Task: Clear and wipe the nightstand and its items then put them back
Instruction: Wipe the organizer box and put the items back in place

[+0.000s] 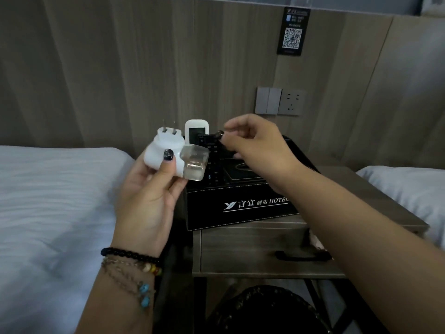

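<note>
Nightstand (375,189) items are the concern, and the nearest is the white plug-in vaporiser (166,150), gripped in the left hand (147,186) with the thumb across its body, above the gap between the bed (48,201) and the worktop. Its long axis runs from lower right to upper left: the two metal prongs point up and slightly away, while the clear liquid bottle (195,163) juts toward the lower right. Tilted this way, I judge the bottle could seep or work loose (it seems only pushed or screwed in), and a slack grip would drop it to the floor.

Farther on, the right hand (255,143) hovers over the black hotel organiser box (240,203), fingers pinched on something small and dark I cannot identify. A careless sweep there could knock the remotes (196,132) standing in the box.
</note>
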Available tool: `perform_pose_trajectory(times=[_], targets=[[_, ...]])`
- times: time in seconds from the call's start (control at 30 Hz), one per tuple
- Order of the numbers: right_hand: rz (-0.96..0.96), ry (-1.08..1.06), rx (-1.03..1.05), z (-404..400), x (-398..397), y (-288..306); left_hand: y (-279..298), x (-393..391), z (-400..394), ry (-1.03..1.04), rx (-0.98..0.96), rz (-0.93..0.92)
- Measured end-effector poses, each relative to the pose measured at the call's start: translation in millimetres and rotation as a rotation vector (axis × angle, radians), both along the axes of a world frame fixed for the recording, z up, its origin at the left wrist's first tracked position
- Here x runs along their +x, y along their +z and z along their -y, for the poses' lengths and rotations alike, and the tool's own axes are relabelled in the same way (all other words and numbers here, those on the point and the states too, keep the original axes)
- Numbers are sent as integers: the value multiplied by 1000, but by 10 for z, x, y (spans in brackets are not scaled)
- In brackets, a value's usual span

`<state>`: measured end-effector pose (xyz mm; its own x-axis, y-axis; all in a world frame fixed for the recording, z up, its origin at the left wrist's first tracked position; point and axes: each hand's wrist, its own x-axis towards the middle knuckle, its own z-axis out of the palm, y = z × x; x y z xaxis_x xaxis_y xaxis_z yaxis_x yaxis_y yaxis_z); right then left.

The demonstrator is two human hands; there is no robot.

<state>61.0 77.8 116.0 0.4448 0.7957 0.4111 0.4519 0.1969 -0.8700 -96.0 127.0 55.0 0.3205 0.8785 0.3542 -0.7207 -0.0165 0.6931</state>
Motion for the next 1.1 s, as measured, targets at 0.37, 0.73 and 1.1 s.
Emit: perform_pose_trajectory(times=[0.37,0.73,1.1], targets=[[-163,337,-41,169,59,-193,-13,160,-51,319,462,-361],[112,72,76,35,16,-479,-166,69,-140,422,553,-565],[261,-72,4,31,-65,-588,-216,125,-162,374,634,-641]])
